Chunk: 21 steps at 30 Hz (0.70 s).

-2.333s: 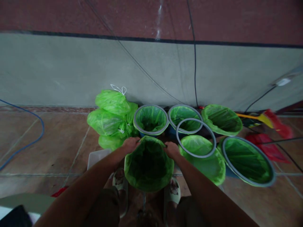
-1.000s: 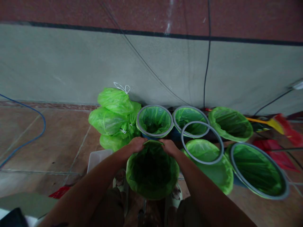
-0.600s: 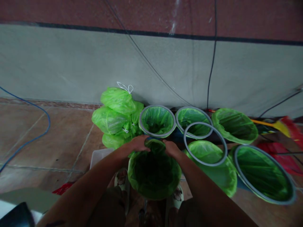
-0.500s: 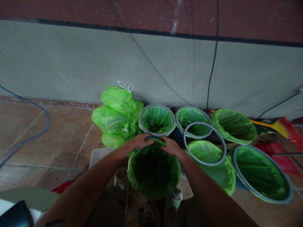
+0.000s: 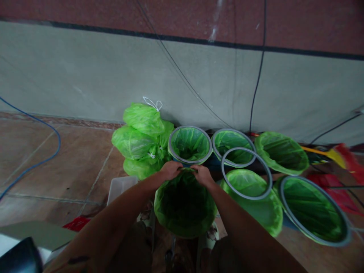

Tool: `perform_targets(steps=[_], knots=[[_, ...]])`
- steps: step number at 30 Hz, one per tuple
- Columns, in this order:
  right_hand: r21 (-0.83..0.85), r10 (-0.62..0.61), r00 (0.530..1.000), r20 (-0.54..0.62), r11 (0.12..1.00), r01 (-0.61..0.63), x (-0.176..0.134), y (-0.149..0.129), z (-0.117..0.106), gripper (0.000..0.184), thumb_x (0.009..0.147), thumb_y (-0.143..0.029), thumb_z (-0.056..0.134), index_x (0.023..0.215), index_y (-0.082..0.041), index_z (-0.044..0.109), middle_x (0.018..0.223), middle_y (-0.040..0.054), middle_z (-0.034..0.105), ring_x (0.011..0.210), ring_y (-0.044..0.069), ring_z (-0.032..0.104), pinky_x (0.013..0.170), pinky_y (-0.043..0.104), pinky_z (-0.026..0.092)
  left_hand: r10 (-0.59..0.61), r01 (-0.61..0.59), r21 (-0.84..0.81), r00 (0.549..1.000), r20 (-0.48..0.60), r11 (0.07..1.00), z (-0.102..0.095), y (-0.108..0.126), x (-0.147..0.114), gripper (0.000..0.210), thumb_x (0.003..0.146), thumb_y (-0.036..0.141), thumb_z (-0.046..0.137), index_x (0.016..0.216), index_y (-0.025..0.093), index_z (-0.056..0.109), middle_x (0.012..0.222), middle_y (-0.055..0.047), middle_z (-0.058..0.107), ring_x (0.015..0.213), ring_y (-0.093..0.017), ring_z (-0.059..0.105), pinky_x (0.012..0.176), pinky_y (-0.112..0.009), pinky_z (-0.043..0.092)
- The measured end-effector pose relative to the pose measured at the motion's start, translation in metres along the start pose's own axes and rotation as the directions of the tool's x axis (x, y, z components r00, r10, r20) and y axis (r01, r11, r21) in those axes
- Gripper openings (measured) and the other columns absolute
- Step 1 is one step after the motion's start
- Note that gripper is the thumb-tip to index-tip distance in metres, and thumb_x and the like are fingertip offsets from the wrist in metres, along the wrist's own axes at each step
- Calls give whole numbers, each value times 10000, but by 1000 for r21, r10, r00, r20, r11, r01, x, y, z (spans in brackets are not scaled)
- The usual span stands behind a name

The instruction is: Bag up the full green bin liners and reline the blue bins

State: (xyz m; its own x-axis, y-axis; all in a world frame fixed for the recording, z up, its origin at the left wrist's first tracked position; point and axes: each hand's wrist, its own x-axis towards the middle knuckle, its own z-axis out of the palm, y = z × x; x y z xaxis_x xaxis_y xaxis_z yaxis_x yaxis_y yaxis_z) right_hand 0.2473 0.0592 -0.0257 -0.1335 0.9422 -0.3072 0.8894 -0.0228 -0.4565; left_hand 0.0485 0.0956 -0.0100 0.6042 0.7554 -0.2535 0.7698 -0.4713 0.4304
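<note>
Both hands meet at the far rim of the green-lined bin [image 5: 184, 206] between the person's knees: the left hand [image 5: 170, 170] and right hand [image 5: 202, 174] curl over the liner's edge, gripping the plastic, fingertips hidden behind it. Behind this bin stands a grey-ringed bin [image 5: 190, 145]; a loose grey ring [image 5: 246, 173] lies to its right, tied green bags [image 5: 140, 142] to its left. The bin's body is hidden by the liner.

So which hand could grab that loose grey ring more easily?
Probably the right hand. It grips the far edge of the green bag on the side nearest the loose grey ring. The left hand grips the same edge further from the ring.
</note>
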Motion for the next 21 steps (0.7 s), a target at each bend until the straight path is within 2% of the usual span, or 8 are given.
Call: perform_targets(steps=[4, 7, 10, 12, 14, 16, 21], knots=[[-112, 25, 995, 97, 994, -14, -5, 2, -3, 385, 836, -97, 525, 1167, -188, 699, 1160, 83, 718, 1104, 211, 646, 947, 259, 439, -4, -9, 184, 997, 72, 983, -4, 8, -2, 282, 855, 177, 527, 1088, 187, 687, 1071, -84, 730, 1031, -234, 671, 907, -305, 504], [-70, 34, 989, 142, 997, -24, -6, -1, -6, 387, 828, -156, 575, 1204, -170, 667, 1163, 105, 710, 1079, 224, 654, 907, 262, 453, -3, -15, 206, 996, 85, 979, -3, 10, -1, 290, 846, 143, 513, 1082, 164, 680, 1072, -104, 728, 1042, -243, 672, 919, -316, 508], [113, -4, 997, 73, 994, -5, -2, -7, -9, 467, 851, -227, 597, 1314, -164, 591, 1265, 94, 665, 1127, 193, 630, 945, 243, 448, -14, -2, 195, 997, 81, 981, 0, 8, 1, 306, 845, 126, 508, 1103, 160, 670, 1070, -103, 729, 1045, -237, 674, 929, -310, 508], [181, -3, 1000, 28, 984, -2, 1, -8, -9, 369, 931, -288, 513, 1255, -155, 631, 1231, 89, 683, 1105, 173, 636, 947, 236, 450, -12, -5, 196, 996, 88, 981, 2, 8, 1, 323, 844, 113, 501, 1120, 157, 663, 1065, -105, 730, 1047, -236, 676, 931, -310, 508], [163, -3, 1000, 16, 987, 0, 4, -7, -8, 347, 984, -314, 424, 1137, -162, 695, 1145, 85, 717, 1049, 171, 654, 929, 244, 458, -10, -9, 196, 995, 95, 981, 2, 8, 1, 324, 836, 107, 506, 1115, 155, 664, 1059, -113, 730, 1044, -246, 679, 925, -321, 512], [121, -8, 1000, 11, 993, 7, 5, -4, -4, 327, 982, -296, 433, 1080, -180, 723, 1118, 76, 729, 1043, 175, 658, 928, 248, 457, -14, -5, 187, 995, 101, 982, 0, 9, 1, 302, 835, 118, 511, 1086, 163, 671, 1051, -119, 731, 1037, -258, 683, 912, -333, 519], [21, -17, 1000, -1, 1000, 17, 2, 3, 2, 274, 899, -239, 572, 1125, -231, 726, 1155, 35, 725, 1090, 184, 646, 954, 251, 445, -44, 20, 199, 992, 120, 980, -7, 15, -1, 291, 837, 182, 525, 1090, 190, 666, 1061, -108, 731, 1031, -265, 688, 870, -335, 535]])
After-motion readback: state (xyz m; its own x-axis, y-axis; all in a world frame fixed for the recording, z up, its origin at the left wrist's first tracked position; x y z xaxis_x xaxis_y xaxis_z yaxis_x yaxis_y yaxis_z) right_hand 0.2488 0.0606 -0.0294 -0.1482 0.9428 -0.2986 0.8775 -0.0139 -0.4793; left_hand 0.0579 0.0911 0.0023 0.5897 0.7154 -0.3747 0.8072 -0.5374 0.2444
